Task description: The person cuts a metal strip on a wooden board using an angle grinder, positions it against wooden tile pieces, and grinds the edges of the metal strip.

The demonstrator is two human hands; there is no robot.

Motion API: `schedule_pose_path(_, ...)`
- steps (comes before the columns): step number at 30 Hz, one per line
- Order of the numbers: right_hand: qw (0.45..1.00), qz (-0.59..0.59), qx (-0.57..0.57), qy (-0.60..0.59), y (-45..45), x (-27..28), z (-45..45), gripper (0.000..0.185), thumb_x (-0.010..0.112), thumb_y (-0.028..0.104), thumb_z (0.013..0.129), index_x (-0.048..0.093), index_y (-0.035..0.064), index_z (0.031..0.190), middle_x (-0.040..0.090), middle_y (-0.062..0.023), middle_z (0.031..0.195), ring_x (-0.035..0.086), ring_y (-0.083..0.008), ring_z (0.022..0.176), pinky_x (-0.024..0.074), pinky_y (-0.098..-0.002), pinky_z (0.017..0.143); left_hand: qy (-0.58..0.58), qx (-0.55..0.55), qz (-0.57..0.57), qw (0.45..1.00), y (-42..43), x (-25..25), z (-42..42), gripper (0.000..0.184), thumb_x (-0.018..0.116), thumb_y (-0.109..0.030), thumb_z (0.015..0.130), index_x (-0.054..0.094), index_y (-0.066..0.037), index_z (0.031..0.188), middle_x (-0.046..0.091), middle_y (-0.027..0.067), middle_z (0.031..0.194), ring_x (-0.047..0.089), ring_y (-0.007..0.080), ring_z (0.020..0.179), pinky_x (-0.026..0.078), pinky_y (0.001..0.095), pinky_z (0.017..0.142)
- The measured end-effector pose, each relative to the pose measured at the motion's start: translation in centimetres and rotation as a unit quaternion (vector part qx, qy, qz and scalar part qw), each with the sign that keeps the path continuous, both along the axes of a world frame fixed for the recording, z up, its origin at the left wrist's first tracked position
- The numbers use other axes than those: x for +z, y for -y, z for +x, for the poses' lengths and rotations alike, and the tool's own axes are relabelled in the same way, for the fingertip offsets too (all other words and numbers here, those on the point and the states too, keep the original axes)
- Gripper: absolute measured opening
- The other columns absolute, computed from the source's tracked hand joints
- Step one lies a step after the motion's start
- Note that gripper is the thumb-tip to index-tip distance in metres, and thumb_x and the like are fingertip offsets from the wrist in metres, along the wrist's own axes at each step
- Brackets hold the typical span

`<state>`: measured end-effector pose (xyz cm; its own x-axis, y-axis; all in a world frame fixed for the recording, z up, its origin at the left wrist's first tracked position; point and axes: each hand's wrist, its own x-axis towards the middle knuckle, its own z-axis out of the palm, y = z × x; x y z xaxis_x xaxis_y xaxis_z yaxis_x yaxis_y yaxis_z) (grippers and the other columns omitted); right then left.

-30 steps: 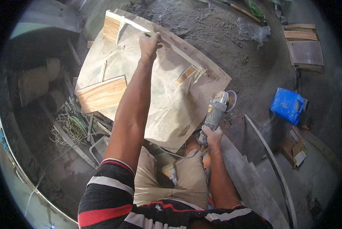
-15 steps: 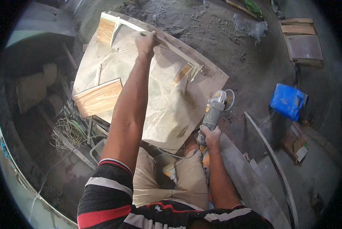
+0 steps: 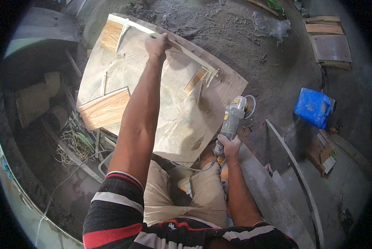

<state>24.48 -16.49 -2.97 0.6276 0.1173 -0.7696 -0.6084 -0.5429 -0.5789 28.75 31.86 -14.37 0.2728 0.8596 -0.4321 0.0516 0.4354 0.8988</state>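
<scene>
Your left fingers [image 3: 156, 46] around the strip [image 3: 181, 49] on the board [image 3: 169, 120], right fingers [image 3: 229, 146] around the grinder [image 3: 231, 120].

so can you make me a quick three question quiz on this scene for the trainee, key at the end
1. True or false: the right hand holds the grey and yellow angle grinder.

2. Multiple choice: what does the left hand hold?
a) the crumpled clear plastic sheet
b) the long, pale wooden strip
c) the tangled pale cord

3. Fill in the missing word: the dusty blue plastic jerrycan lies to the person's ____ of the wide, pale wooden board.

Key: 1 true; 2 b; 3 right.
</scene>
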Motion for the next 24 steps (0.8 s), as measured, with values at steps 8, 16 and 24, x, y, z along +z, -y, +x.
schedule_pose_path(8, 0.999, 0.011, -0.030, -0.039, -1.0, 0.7, 0.8, 0.035, 0.085, 0.015, 0.076, 0.064, -0.0011, 0.100, 0.069, -0.0066, 0.082, 0.066, -0.0168, 0.068, 0.0547, -0.0348, 0.064, -0.032, -0.028, 0.003, 0.999, 0.0, -0.8, -0.3, 0.023, 0.080, -0.006, 0.086, 0.063, 0.007, 0.095, 0.069, 0.0152, 0.083, 0.071, 0.0250, 0.065, 0.062, 0.0381, 0.054)
schedule_pose_path(16, 0.999, 0.011, -0.030, -0.030, -0.6, -0.1, 0.8, 0.033, 0.084, 0.012, 0.078, 0.064, -0.0009, 0.101, 0.069, -0.0078, 0.083, 0.066, -0.0166, 0.064, 0.0542, -0.0339, 0.060, -0.047, -0.003, -0.011, 0.999, 0.5, -1.0, 0.1, 0.016, 0.076, -0.004, 0.086, 0.064, 0.005, 0.090, 0.069, 0.0146, 0.080, 0.069, 0.0232, 0.061, 0.056, 0.0362, 0.048)
schedule_pose_path(24, 0.998, 0.007, -0.058, -0.029, -2.1, 0.4, 0.9, 0.035, 0.083, 0.008, 0.076, 0.064, -0.0011, 0.104, 0.069, -0.0092, 0.085, 0.068, -0.0187, 0.066, 0.0561, -0.0347, 0.061, -0.090, -0.011, 0.011, 0.996, 1.4, -0.8, -0.8, 0.023, 0.080, -0.004, 0.085, 0.059, 0.003, 0.093, 0.066, 0.0121, 0.076, 0.066, 0.0219, 0.058, 0.056, 0.0374, 0.046)
